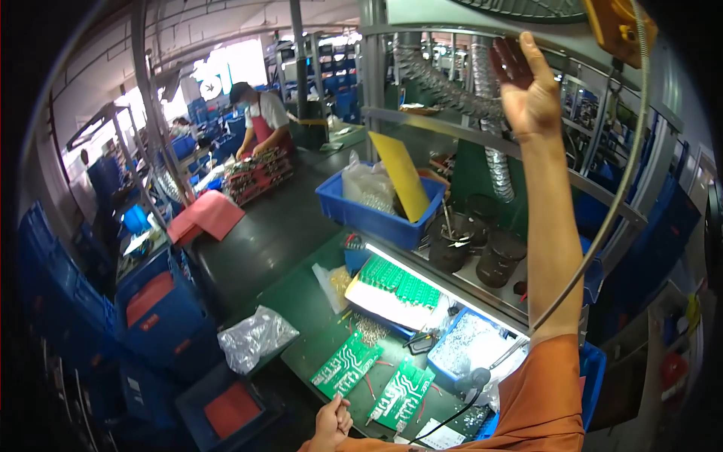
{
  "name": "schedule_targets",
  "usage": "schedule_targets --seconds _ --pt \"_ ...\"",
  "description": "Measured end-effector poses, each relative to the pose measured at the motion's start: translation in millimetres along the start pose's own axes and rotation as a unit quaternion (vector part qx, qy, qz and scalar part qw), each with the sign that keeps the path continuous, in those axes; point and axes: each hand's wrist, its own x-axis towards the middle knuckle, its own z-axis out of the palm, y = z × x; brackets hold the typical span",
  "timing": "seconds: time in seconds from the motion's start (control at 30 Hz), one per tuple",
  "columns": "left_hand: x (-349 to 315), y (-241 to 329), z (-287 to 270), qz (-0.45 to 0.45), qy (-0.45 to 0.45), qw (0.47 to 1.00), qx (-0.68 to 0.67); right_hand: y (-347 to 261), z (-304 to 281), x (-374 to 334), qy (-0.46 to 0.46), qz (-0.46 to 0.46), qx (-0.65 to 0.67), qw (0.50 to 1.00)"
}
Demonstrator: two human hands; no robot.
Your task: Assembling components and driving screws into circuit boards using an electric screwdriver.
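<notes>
Left printed circuit board [346, 365]: on the green work surface [305, 348], directly beyond the left hand [333, 423]; its near corner lies right by the thumb, though contact cannot be made out.
Right printed circuit board [401, 395]: just to the right of the first and slightly nearer, a narrow strip of table between them; it lies to the right of the left hand and a little farther away.
Long axes: both boards run from near left to far right, roughly parallel, lying flat.
Nearer hand: the left, by a wide margin; the right hand [531, 94] is well apart from both boards.
Left fingers: curled in toward the palm; whether they pinch anything, I cannot tell.
Right fingers: extended and released at the far right, palm showing, nothing visible in the grasp; a yellow housing [621, 32] hangs to their right.
Board faces: bright green, roughly rectangular, patterned with pale winding tracks and small whitish marks; fine detail is too small to read.
Red wires [370, 386]: thin leads lying beside the boards, some at their right edges; where they attach is unclear.
Beyond the boards: a loose heap of small components [369, 329], then a stack of green boards [399, 282] beneath a lit tube; a blue bin of whitish parts [468, 345] stands to the right.
</notes>
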Motion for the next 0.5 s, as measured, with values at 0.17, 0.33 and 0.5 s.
schedule_targets --seconds 0.17,0.33,0.5 --pt "-11 1 -10 0.026 0.021 0.999 -0.027 -28 2 -84 -0.058 0.175 -0.163 0.969" --pt "-8 -5 -11 -0.002 0.011 0.999 -0.045 -119 -72 -94 0.011 -0.079 -0.144 0.986" --pt "-15 -20 -17 -0.059 0.009 0.996 -0.068 -133 -9 -54 0.071 -0.015 -0.054 0.996"
